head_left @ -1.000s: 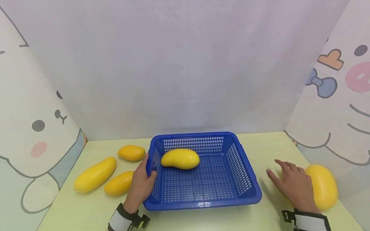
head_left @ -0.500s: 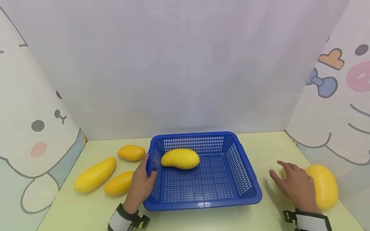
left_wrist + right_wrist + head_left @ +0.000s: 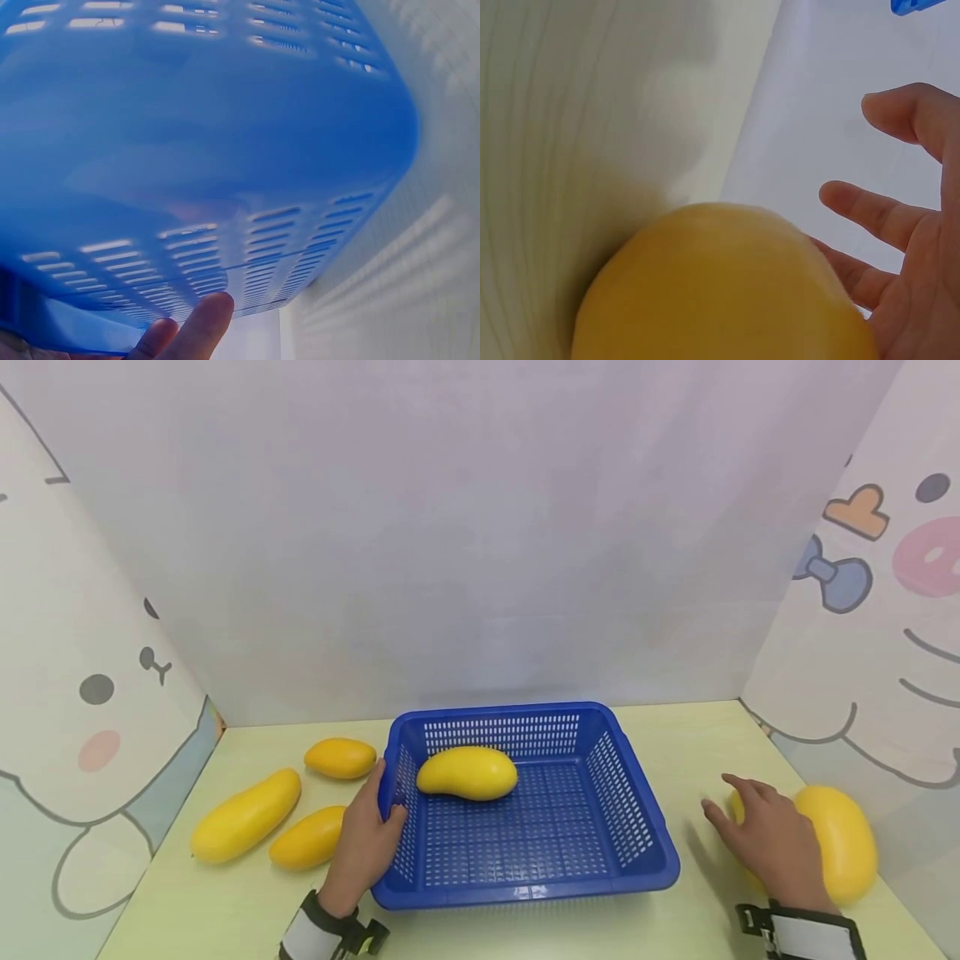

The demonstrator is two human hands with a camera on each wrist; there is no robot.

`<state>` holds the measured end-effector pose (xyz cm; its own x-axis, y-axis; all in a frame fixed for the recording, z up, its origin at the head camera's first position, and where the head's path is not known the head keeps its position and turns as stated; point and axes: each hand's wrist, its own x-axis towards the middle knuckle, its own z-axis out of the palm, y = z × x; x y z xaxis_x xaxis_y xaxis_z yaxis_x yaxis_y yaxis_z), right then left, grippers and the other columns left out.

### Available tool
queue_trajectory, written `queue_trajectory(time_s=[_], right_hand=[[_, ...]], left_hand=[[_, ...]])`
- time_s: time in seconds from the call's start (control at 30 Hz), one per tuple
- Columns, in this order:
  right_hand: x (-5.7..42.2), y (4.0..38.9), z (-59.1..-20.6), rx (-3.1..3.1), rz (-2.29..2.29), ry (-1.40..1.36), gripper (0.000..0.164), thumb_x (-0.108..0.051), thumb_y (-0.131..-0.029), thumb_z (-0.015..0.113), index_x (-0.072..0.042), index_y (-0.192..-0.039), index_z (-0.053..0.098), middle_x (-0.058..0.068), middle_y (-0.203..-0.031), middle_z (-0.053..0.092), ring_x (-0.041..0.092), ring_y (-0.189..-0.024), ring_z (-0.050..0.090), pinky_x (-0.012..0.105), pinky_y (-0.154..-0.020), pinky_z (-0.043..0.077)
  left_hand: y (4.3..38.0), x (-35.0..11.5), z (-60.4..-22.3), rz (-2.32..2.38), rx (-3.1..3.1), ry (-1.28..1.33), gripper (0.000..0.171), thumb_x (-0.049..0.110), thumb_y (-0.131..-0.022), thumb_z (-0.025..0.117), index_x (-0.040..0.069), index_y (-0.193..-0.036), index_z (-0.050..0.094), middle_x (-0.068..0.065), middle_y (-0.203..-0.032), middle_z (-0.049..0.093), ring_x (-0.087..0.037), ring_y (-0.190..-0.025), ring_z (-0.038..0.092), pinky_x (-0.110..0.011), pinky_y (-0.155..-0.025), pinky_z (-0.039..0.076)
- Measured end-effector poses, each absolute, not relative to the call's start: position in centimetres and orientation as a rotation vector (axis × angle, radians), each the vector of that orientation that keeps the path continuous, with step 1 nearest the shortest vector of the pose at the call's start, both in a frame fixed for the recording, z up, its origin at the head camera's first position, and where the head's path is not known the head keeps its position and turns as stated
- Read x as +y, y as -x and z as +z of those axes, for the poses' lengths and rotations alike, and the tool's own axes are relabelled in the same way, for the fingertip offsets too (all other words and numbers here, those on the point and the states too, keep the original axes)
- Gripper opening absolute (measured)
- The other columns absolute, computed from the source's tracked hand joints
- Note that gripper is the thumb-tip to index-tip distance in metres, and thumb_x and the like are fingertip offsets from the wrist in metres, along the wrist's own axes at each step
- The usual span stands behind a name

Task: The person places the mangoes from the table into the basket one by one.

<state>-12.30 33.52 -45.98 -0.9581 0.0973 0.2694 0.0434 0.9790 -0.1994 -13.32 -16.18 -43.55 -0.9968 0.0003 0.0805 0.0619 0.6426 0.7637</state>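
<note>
My left hand [image 3: 367,843] grips the left rim of a blue plastic basket [image 3: 525,891], thumb over the inner side and fingers along the outer wall. In the left wrist view, fingertips [image 3: 206,322] lie against the slotted basket wall. One yellow mango [image 3: 468,773] lies inside at the back left. On the right, my right hand [image 3: 776,847] hovers, fingers spread, beside a large yellow mango-like fruit [image 3: 840,843]; more yellow shows behind its fingers. The right wrist view has the rounded yellow fruit [image 3: 720,292] near the palm, with the thumb and fingers extended.
Left of the basket lie a long yellow mango [image 3: 247,816], a small mango [image 3: 341,757] and another mango [image 3: 307,837] partly behind the left wrist. The pale table [image 3: 682,735] ends at a plain back wall, with cartoon-printed panels on both sides.
My right hand has shifted slightly to the right, toward the large yellow fruit. The left hand, the basket and the mangoes stay where they were.
</note>
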Motion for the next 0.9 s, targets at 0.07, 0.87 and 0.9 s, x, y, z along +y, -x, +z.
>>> queue_trajectory(time_s=[0.07,0.87,0.9], right_hand=[[33.8,12.2,-46.1,-2.852,0.280,0.115,0.066,-0.057,-0.085,0.053,-0.002,-0.121,0.054,0.032,-0.114,0.052,0.051,-0.094,0.048,0.060,-0.066,0.044],[31.6,12.4,-45.3,-2.878,0.320,0.133,0.062,-0.057,-0.087,0.051,-0.007,-0.124,0.054,0.027,-0.121,0.051,0.050,-0.102,0.045,0.069,-0.077,0.035],[31.4,12.5,-45.3,-2.875,0.329,0.120,0.063,-0.057,-0.087,0.051,-0.007,-0.124,0.054,0.027,-0.121,0.051,0.050,-0.102,0.045,0.069,-0.078,0.035]], left_hand=[[13.3,-16.2,-43.5,-1.299,-2.783,0.054,0.066,0.013,-0.091,0.050,0.004,-0.147,0.017,-0.018,-0.149,0.025,-0.032,-0.132,0.029,-0.049,-0.104,0.030],[13.4,-16.2,-43.4,-1.290,-2.801,0.050,0.066,0.013,-0.091,0.050,0.004,-0.148,0.016,-0.019,-0.149,0.025,-0.034,-0.132,0.030,-0.050,-0.104,0.030],[13.3,-16.3,-43.4,-1.287,-2.802,0.049,0.066,0.013,-0.091,0.050,0.004,-0.147,0.016,-0.019,-0.149,0.025,-0.034,-0.132,0.030,-0.050,-0.104,0.030]])
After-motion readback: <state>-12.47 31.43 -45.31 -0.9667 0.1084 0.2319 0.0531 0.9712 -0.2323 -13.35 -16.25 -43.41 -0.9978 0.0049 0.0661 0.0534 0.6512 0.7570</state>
